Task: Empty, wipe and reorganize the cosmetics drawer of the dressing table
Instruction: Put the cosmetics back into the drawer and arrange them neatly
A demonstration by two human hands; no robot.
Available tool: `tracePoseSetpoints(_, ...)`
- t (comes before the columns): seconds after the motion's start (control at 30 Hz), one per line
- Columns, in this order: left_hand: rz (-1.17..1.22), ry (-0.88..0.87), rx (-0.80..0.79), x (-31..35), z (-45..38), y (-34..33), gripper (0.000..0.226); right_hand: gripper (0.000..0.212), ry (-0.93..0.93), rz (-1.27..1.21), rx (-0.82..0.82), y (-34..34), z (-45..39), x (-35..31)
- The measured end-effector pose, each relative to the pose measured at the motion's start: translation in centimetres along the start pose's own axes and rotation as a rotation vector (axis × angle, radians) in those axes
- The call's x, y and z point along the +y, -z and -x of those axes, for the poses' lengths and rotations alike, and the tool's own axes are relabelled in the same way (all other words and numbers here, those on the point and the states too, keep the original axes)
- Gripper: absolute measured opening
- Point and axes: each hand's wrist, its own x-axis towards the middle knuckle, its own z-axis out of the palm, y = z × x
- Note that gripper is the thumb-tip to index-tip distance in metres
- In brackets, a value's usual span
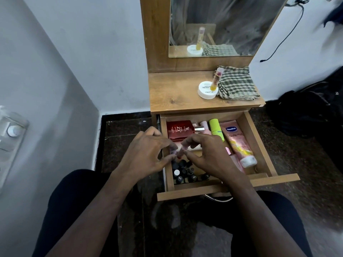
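Note:
The wooden drawer (pixel 259 143) of the dressing table is pulled out and holds cosmetics: a red perfume bottle (pixel 178 129), a green tube (pixel 216 127), a pink Vaseline tube (pixel 239 143) and several dark small bottles (pixel 183 173) at the front left. My left hand (pixel 148 151) and my right hand (pixel 207 154) meet over the drawer's left side. Together their fingertips pinch a small pink tube with a red end (pixel 181 152); motion blur hides the exact grip.
On the tabletop (pixel 172 93) stand a white round jar (pixel 207 89), a yellow tube (pixel 216 78) upright on it, and a folded checked cloth (pixel 236 83). A mirror (pixel 222 25) rises behind. A black bag (pixel 311 112) lies on the dark floor at right; the wall is at left.

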Motion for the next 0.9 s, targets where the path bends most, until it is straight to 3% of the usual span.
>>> tracePoseSetpoints(0.2, -0.091, -0.063, -0.034, 0.0, 0.0, -0.1, 0.025, 0.017, 0.022, -0.014, -0.08, -0.2, 0.0, -0.1)
tracePoseSetpoints(0.37, -0.182, -0.068, -0.073, 0.1, -0.2, -0.4, 0.046, 0.027, 0.015, -0.046, -0.098, -0.3, 0.0, 0.3)
tracePoseSetpoints(0.53, -0.067, -0.018, -0.077, -0.5, -0.3, -0.2, 0.051, 0.036, 0.001, -0.082, -0.128, 0.2, 0.2, 0.6)
tracePoseSetpoints(0.73, 0.185, 0.005, 0.282, -1.2, -1.8, -1.0, 0.021, 0.026, -0.058, -0.037, 0.273, 1.7, -0.2, 1.3)
tracePoseSetpoints(0.9, 0.123, -0.045, 0.472, -0.1, -6.3, -1.7, 0.026, 0.038, -0.109, 0.038, 0.611, 5.5, -3.0, 2.2)
